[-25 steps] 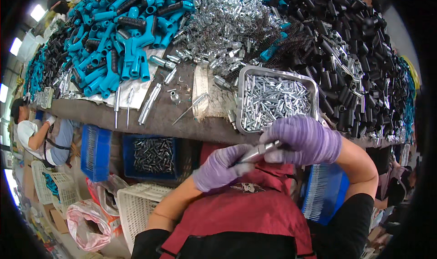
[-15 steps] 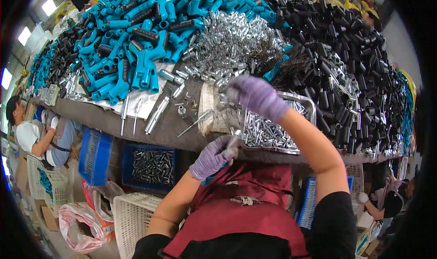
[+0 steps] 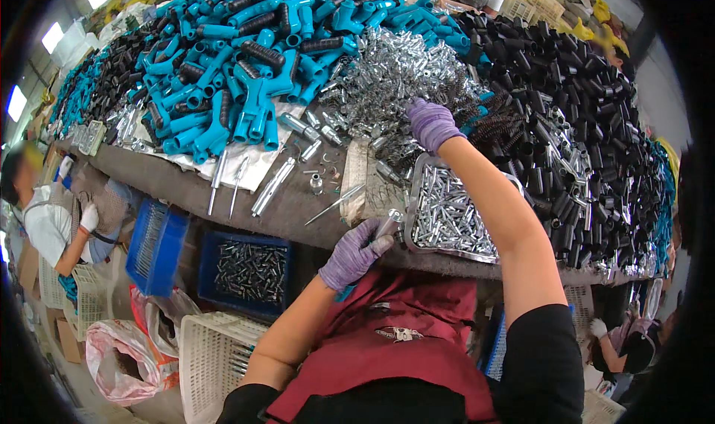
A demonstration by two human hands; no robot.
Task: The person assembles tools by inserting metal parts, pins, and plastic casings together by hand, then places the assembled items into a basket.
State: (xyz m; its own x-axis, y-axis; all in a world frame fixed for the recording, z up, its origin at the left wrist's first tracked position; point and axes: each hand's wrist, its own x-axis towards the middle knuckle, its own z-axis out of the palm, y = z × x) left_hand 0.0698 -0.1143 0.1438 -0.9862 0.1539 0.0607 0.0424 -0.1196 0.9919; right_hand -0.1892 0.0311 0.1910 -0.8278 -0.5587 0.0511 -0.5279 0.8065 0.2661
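Note:
My left hand [image 3: 353, 254], in a purple knit glove, is wrapped round a silver metal tube [image 3: 389, 223] near the table's front edge. A bit of teal [image 3: 345, 293] shows below that hand, and the glove hides how it joins the tube. My right hand [image 3: 435, 126], gloved alike, reaches to the heap of small silver metal parts [image 3: 395, 70], beside dark coil springs [image 3: 495, 126]. Its fingers look bent together, but the fingertips are hidden among the parts. Nearer me, below my right wrist, a metal tray [image 3: 411, 234] holds many small silver pins.
Teal tool housings [image 3: 261, 89] are heaped at the left, black sleeves [image 3: 573, 104] at the right. A thin metal rod [image 3: 335, 204] and silver tubes [image 3: 274, 187] lie on the table. Below stand a blue bin [image 3: 246, 271] and a white basket [image 3: 195, 372]. Co-workers sit at both sides.
My right hand has moved away from me, from above the tray's left corner to the silver heap. My left hand stays near the table edge, still holding the tube. The whole view has shifted slightly.

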